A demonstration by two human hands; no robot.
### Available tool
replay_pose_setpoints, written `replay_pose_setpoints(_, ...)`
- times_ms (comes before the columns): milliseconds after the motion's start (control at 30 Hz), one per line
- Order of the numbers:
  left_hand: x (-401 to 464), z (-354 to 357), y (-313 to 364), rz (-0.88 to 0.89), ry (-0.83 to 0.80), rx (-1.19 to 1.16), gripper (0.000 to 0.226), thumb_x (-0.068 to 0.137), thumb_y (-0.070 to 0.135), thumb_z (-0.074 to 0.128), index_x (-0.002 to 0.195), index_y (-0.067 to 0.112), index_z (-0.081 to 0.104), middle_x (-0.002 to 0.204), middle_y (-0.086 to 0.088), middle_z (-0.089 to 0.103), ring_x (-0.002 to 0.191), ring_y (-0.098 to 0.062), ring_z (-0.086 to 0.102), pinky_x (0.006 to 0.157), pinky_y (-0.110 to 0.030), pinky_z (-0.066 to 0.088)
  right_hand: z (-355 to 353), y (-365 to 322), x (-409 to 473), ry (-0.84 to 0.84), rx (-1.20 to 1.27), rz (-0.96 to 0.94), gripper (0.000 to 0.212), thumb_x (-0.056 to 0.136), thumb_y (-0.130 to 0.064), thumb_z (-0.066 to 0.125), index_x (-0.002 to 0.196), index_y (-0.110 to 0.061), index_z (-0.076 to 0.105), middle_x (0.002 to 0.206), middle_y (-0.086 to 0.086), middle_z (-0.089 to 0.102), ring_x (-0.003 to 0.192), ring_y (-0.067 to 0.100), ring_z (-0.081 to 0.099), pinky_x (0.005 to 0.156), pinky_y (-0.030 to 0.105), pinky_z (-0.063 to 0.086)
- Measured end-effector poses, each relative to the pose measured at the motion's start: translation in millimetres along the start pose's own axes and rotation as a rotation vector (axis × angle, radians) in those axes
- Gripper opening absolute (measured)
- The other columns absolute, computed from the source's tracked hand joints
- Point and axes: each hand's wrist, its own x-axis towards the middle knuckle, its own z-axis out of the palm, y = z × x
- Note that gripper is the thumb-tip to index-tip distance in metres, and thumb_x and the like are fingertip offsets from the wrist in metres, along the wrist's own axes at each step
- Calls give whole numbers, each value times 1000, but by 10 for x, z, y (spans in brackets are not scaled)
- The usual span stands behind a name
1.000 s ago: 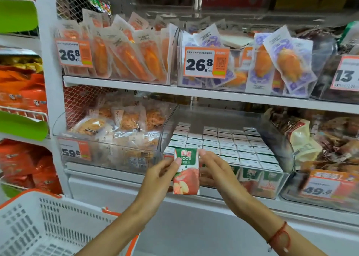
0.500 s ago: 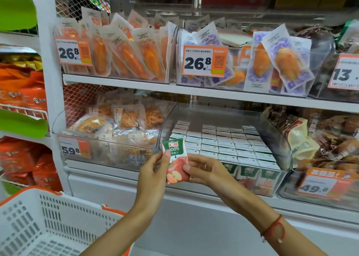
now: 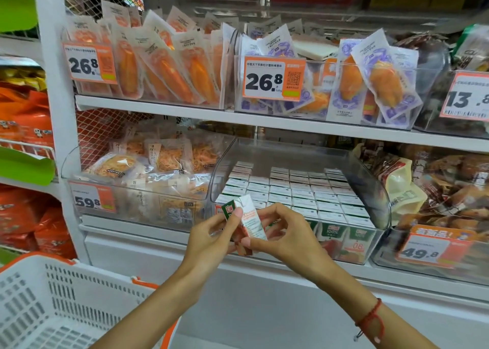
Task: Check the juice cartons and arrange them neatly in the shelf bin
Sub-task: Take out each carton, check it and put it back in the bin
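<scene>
basket (image 3: 53, 295): white plastic, orange rim, near left, slotted walls.
tag (image 3: 89, 63): far left on the upper shelf, reads "26.8"; behind it, pouches (image 3: 164, 65) of orange food standing in rows.
tag "59.8" (image 3: 91, 197): on the lower left bin, which holds clear packs of shredded food.
left hand (image 3: 211, 238): fingers curled round the carton's left side, thumb tip on its green top.
carton (image 3: 247, 221): small juice box, tilted, held in front of the bin's near left corner; green top with red logo and part of "100%", white side panel of fine print too small to read, red-brown base.
right hand (image 3: 284, 232): pinches the carton's right side and lower edge; red cord on the wrist.
tag "26.8" (image 3: 274, 78): upper middle, orange frame, qr code, "500g".
bin (image 3: 381, 190): clear, lower middle shelf, packed with rows of cartons (image 3: 299, 190), white tops up; front ones read "100%".
tag "13." (image 3: 467, 97): upper right, cut off.
tag "49.8" (image 3: 434, 248): lower right, blurred.
</scene>
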Motion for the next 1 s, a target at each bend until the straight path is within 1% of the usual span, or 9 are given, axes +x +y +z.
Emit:
replay_pose_setpoints(100, 9, -18, -5, -9, -33, -11, 28, 81, 45, 62, 96, 25, 71, 84, 5, 77, 79, -9, 73, 62, -20, 57, -53, -8, 27, -66, 236, 94, 10, 83, -29, 74, 88, -20, 72, 81, -1, 72, 73, 14, 69, 66, 21, 57)
replay_pose_setpoints(200, 12, -7, -12, -30, -67, 16, 18, 91, 34, 60, 102, 24, 69, 85, 10, 76, 79, -5, 73, 66, -20, 59, -73, 7, 50, -66, 254, 146, 23, 93, -32, 61, 80, -15, 70, 75, 4, 71, 69, 12, 66, 66, 18, 54)
replay_pose_setpoints(333, -5, 43, -48, -44, -97, 28, 14, 94, 30, 58, 101, 23, 68, 84, 9, 76, 77, -6, 73, 72, -24, 60, -72, 35, 64, -75, 247, 186, 26, 93, -33, 61, 89, -8, 67, 77, 2, 70, 67, 8, 64, 68, 19, 56)
replay_pose_setpoints(433, 8, 55, -44, -49, -68, -13, 15, 96, 32, 55, 94, 25, 68, 82, 8, 77, 77, -6, 73, 64, -21, 59, -103, 65, 69, -138, 262, 245, 27, 92, -37, 62, 105, -14, 62, 96, 4, 71, 81, 11, 69, 84, 30, 58)
replay_pose_setpoints(500, 30, 40, -14, -67, -31, -63, 20, 97, 35, 52, 91, 26, 69, 83, 4, 77, 78, -7, 73, 60, -19, 57, -121, 68, 60, -246, 262, 276, 30, 92, -37, 61, 118, -23, 60, 108, -2, 72, 96, 9, 69, 90, 29, 56)
replay_pose_setpoints(633, 60, 5, 30, -39, 2, -107, 23, 97, 40, 47, 93, 31, 68, 89, 6, 77, 87, -8, 72, 71, -23, 58, -126, 33, 42, -394, 359, 266, 25, 92, -31, 63, 117, -33, 64, 117, -10, 71, 112, 5, 64, 97, 28, 51)
replay_pose_setpoints(733, 46, 11, 30, -19, -15, -96, 23, 97, 41, 46, 102, 33, 67, 96, 6, 76, 94, -8, 71, 77, -24, 58, -120, 28, 30, -386, 394, 238, 25, 93, -27, 63, 117, -32, 64, 116, -11, 71, 112, 4, 63, 98, 26, 50)
replay_pose_setpoints(833, 30, -2, 39, 19, 27, -82, 21, 98, 36, 48, 94, 34, 68, 87, 10, 76, 85, -2, 71, 66, -16, 56, -80, 38, 20, -326, 318, 172, 31, 93, -26, 63, 124, -29, 62, 114, -10, 71, 109, 3, 64, 98, 22, 50)
replay_pose_setpoints(1000, 12, -2, 15, 17, 63, -32, 15, 91, 33, 62, 93, 23, 72, 86, 1, 77, 83, -9, 73, 62, -19, 57, 5, 11, 24, -84, -5, 4, 44, 80, -23, 78, 118, -35, 59, 106, -7, 61, 89, -5, 61, 78, 8, 48)
